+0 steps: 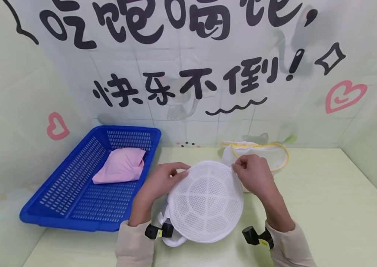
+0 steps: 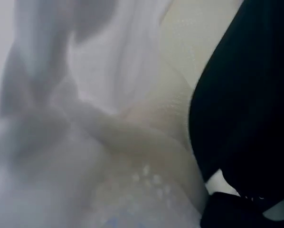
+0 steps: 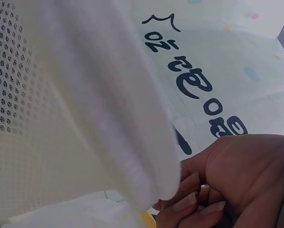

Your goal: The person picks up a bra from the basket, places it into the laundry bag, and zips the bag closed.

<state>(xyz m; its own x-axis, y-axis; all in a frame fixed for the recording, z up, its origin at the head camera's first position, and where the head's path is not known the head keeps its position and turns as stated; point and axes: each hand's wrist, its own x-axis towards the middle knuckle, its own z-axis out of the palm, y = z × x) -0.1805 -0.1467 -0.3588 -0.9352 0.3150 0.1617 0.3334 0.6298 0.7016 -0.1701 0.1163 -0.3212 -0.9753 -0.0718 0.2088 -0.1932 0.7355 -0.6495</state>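
A round white mesh laundry bag with a padded rim is held up in front of me, its panelled mesh face towards the head camera. Thumb and fingers of my left hand pinch the rim at upper left. At upper right, my right hand grips the edge with curled fingers. The right wrist view shows the thick white rim close up, meeting the right fingertips. A white loop hangs below the bag's lower left side. Blurred white fabric fills much of the left wrist view.
To the left stands a blue plastic basket with a folded pink cloth inside. Behind my right hand lies a white mesh bag with yellow trim. A printed sheet covers the wall behind the pale table.
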